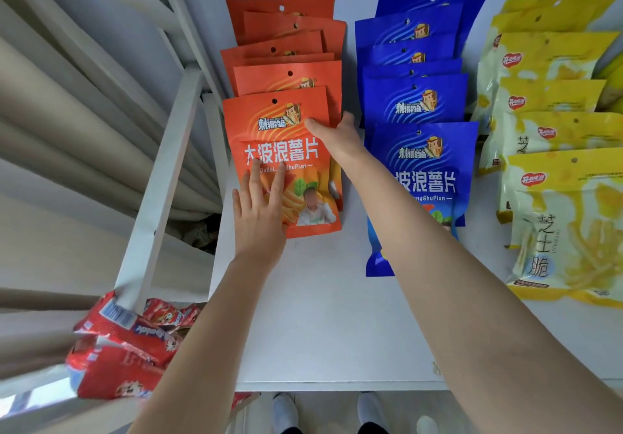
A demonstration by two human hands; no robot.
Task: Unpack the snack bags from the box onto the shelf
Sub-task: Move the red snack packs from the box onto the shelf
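White shelf [320, 315]: three rows of overlapping snack bags running front to back, orange bags [286, 45] at left, blue bags [414, 103] in the middle, yellow bags [553, 123] at right. The front orange bag [279, 150] lies face up at the near end of its row; the left hand [258, 217] rests flat on its lower half with fingers straight, and the right hand [340, 136] pinches its upper right edge, thumb on the face and fingers curled behind. Red packets [128, 346]: heaped on a lower level at left.
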